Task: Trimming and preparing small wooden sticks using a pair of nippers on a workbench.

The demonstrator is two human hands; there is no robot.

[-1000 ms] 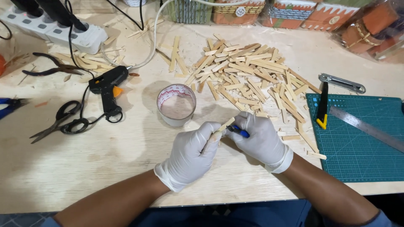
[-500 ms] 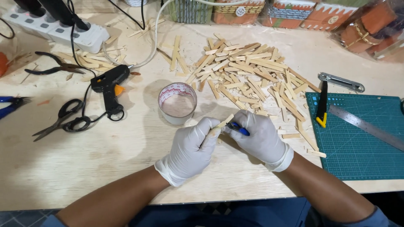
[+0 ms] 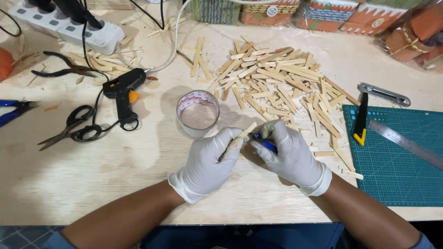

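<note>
**Gloved hands work a wooden stick**

Beyond the stick pile (image 3: 281,87), orange and green packages (image 3: 323,11) line the table's far edge. Just before the pile, the left hand (image 3: 207,161) pinches a pale flat stick (image 3: 242,134); the right hand (image 3: 288,154) grips a blue-handled tool (image 3: 265,142) against it.

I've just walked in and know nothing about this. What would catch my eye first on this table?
Two white-gloved hands meet at the front middle: the left hand holds a small wooden stick, the right hand a blue-handled tool against it. Behind them sprawls a big pile of wooden sticks. A roll of tape stands just beyond the hands, with a black glue gun to its left.
</note>
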